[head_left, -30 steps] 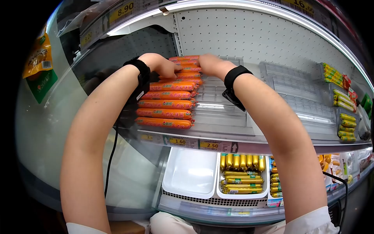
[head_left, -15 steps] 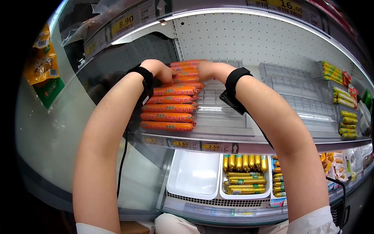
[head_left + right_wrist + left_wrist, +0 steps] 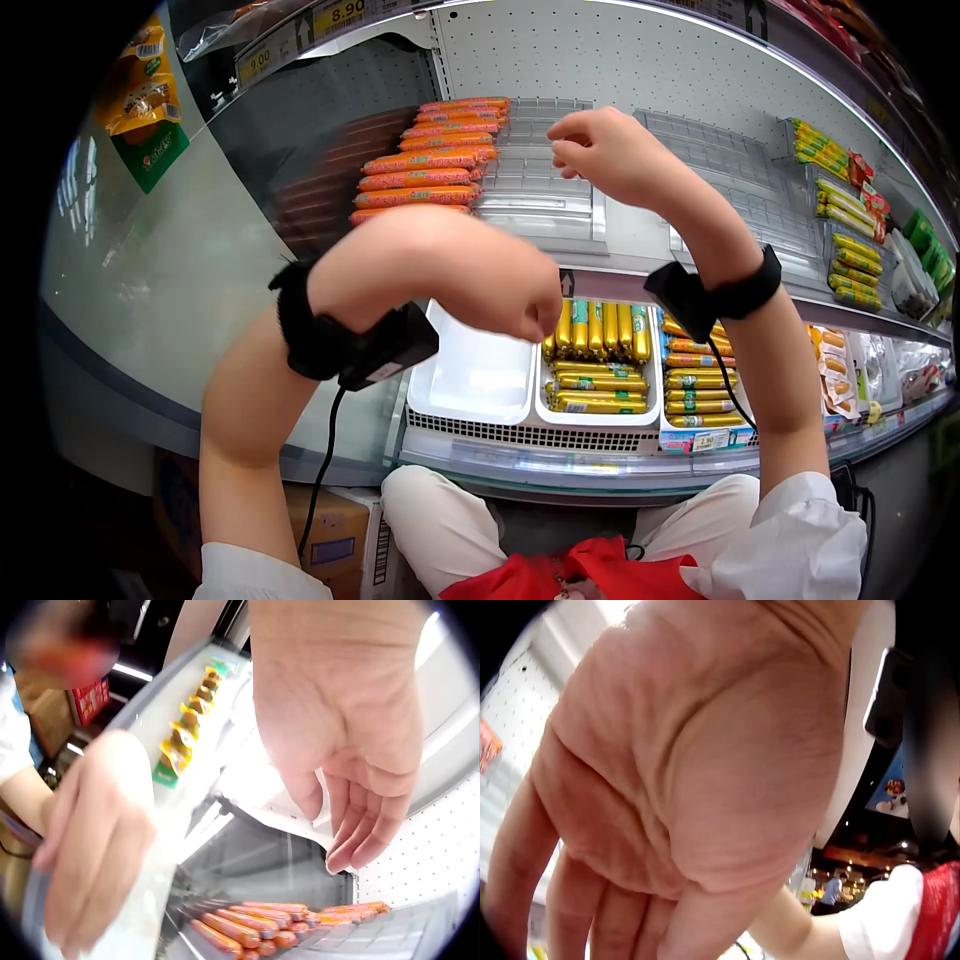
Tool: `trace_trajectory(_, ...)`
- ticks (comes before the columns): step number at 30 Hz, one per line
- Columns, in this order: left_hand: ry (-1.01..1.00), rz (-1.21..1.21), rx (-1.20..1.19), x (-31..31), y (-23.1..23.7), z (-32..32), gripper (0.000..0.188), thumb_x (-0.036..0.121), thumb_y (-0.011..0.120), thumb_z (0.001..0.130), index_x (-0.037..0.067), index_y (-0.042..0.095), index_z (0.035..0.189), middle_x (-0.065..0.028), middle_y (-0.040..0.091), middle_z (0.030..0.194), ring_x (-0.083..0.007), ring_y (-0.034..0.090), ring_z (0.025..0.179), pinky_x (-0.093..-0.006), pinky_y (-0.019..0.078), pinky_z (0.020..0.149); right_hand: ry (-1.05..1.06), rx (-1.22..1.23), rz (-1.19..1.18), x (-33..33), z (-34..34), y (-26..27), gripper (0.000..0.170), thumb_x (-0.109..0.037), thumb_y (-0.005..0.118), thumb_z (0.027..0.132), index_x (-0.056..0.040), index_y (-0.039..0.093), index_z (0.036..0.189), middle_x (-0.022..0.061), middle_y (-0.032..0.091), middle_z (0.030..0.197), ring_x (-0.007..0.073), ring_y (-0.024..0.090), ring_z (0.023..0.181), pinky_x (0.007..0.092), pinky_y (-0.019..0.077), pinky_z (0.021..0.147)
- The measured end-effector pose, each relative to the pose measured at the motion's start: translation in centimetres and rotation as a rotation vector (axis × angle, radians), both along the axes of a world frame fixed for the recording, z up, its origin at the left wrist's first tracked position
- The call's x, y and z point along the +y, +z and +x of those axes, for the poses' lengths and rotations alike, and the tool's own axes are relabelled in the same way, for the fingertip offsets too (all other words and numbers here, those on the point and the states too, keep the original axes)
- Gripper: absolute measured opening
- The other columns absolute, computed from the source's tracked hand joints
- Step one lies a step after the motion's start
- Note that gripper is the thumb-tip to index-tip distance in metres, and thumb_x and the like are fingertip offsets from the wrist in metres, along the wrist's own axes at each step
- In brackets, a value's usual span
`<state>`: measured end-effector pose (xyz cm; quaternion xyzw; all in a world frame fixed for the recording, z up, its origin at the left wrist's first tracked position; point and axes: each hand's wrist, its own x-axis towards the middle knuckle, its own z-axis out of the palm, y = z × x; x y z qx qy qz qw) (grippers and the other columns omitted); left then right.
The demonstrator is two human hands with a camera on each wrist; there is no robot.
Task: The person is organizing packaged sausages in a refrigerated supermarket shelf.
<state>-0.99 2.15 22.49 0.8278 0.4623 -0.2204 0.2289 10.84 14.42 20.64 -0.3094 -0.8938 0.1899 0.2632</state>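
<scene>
A stack of orange-wrapped sausages [image 3: 420, 180] lies in rows at the left of the refrigerated shelf. My left hand [image 3: 485, 275] hangs in front of the shelf edge, away from the stack, and partly covers the nearest sausages and the white tray below. Its palm [image 3: 682, 765] and extended fingers hold nothing in the left wrist view. To the right of the stack, my right hand [image 3: 610, 150] hovers over the clear shelf divider [image 3: 545, 190]. Its fingers bend loosely around nothing, as the right wrist view of the hand [image 3: 345, 750] shows.
Below the shelf stand a white tray [image 3: 470, 385] and another tray of gold-wrapped sausages [image 3: 600, 380]. Yellow-green packs [image 3: 850, 205] sit at the shelf's right end. A glass side panel [image 3: 150, 270] borders the left, with hanging snack bags [image 3: 145, 90].
Both hands have come off the orange sausages. The left hand has moved toward the body and rightward; the right hand has moved right. The head view has tilted downward.
</scene>
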Motion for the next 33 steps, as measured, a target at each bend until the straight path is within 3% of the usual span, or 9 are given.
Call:
trace_trajectory(5, 0.070, -0.291, 0.311, 0.5, -14.0, -1.3, 0.028, 0.022, 0.054, 0.082, 0.007, 0.060, 0.104, -0.0113, 0.061, 0.101, -0.0280, 0.058, 0.092, -0.0366, 0.0452, 0.078, 0.168, 0.167, -0.436, -8.0, 6.9, -6.7, 0.023, -0.007, 0.047, 0.088, 0.0064, 0.055, 0.105, 0.0100, 0.061, 0.085, 0.0118, 0.060, 0.080, 0.0235, 0.0494, 0.072)
trace_trajectory(12, 0.328, 0.333, 0.280, 6.4, -24.6, -8.3, 0.020, 0.001, 0.049, 0.074, 0.000, 0.061, 0.091, -0.0171, 0.062, 0.085, -0.0310, 0.061, 0.081, -0.0367, 0.0500, 0.069, -0.238, 0.543, -0.800, -6.8, 12.3, -18.3, 0.021, -0.007, 0.046, 0.085, 0.0039, 0.060, 0.096, 0.0074, 0.062, 0.076, 0.0120, 0.059, 0.067, 0.0224, 0.0484, 0.065)
trace_trajectory(16, 0.387, 0.539, 0.058, 10.0, -31.0, -11.2, 0.033, 0.006, 0.044, 0.081, 0.004, 0.048, 0.114, -0.0214, 0.046, 0.119, -0.0340, 0.044, 0.112, -0.0395, 0.0375, 0.092, -0.298, 0.558, -0.843, -5.5, 14.4, -21.2, 0.021, -0.006, 0.046, 0.085, 0.0036, 0.060, 0.097, 0.0063, 0.061, 0.076, 0.0102, 0.058, 0.067, 0.0212, 0.0477, 0.064)
trace_trajectory(19, 0.466, 0.640, 0.089, 12.0, -35.7, -12.0, 0.035, 0.009, 0.043, 0.084, 0.006, 0.045, 0.119, -0.0196, 0.043, 0.123, -0.0335, 0.039, 0.117, -0.0400, 0.0335, 0.096, -0.337, 0.623, -0.887, -5.5, 15.0, -21.7, 0.020, -0.006, 0.047, 0.085, 0.0042, 0.060, 0.096, 0.0068, 0.061, 0.075, 0.0104, 0.058, 0.066, 0.0211, 0.0479, 0.063)
trace_trajectory(23, 0.753, 0.632, -0.235, 13.2, -37.1, -11.9, 0.036, 0.019, 0.040, 0.088, 0.006, 0.044, 0.121, -0.0151, 0.041, 0.128, -0.0319, 0.039, 0.118, -0.0365, 0.0321, 0.096, -0.296, 0.625, -0.871, -5.4, 15.2, -21.8, 0.020, -0.005, 0.046, 0.085, 0.0046, 0.060, 0.096, 0.0069, 0.061, 0.075, 0.0103, 0.058, 0.066, 0.0210, 0.0479, 0.063)
trace_trajectory(27, 0.653, 0.732, 0.112, 13.2, -38.6, -11.9, 0.036, 0.021, 0.039, 0.087, 0.005, 0.049, 0.117, -0.0170, 0.047, 0.121, -0.0314, 0.040, 0.116, -0.0432, 0.0313, 0.095, -0.286, 0.629, -0.889, -5.8, 14.8, -21.9, 0.020, -0.004, 0.046, 0.085, 0.0045, 0.060, 0.095, 0.0064, 0.060, 0.075, 0.0105, 0.058, 0.065, 0.0219, 0.0483, 0.063)
trace_trajectory(29, 0.632, 0.499, 0.104, 13.3, -36.8, -11.6, 0.033, 0.016, 0.040, 0.086, 0.003, 0.049, 0.115, -0.0188, 0.046, 0.120, -0.0304, 0.040, 0.117, -0.0417, 0.0310, 0.096, -0.241, 0.618, -0.899, -6.0, 14.7, -22.2, 0.019, -0.004, 0.046, 0.085, 0.0040, 0.060, 0.096, 0.0064, 0.061, 0.076, 0.0106, 0.058, 0.066, 0.0220, 0.0485, 0.064)
trace_trajectory(31, 0.594, 0.609, -0.042, 12.7, -37.7, -12.2, 0.028, 0.013, 0.047, 0.081, 0.003, 0.055, 0.105, -0.0187, 0.055, 0.107, -0.0307, 0.051, 0.104, -0.0407, 0.0395, 0.088, -0.226, 0.573, -0.918, -6.4, 14.4, -22.2, 0.020, -0.003, 0.046, 0.086, 0.0039, 0.059, 0.099, 0.0070, 0.061, 0.077, 0.0109, 0.059, 0.070, 0.0231, 0.0492, 0.066)
trace_trajectory(33, 0.490, 0.490, 0.072, 9.5, -32.4, -9.8, 0.021, 0.013, 0.054, 0.075, 0.002, 0.058, 0.092, -0.0147, 0.062, 0.088, -0.0321, 0.059, 0.083, -0.0400, 0.0467, 0.075, -0.177, 0.518, -0.913, -6.8, 14.0, -22.3, 0.020, -0.005, 0.046, 0.086, 0.0042, 0.058, 0.100, 0.0074, 0.061, 0.079, 0.0116, 0.059, 0.071, 0.0240, 0.0493, 0.067)
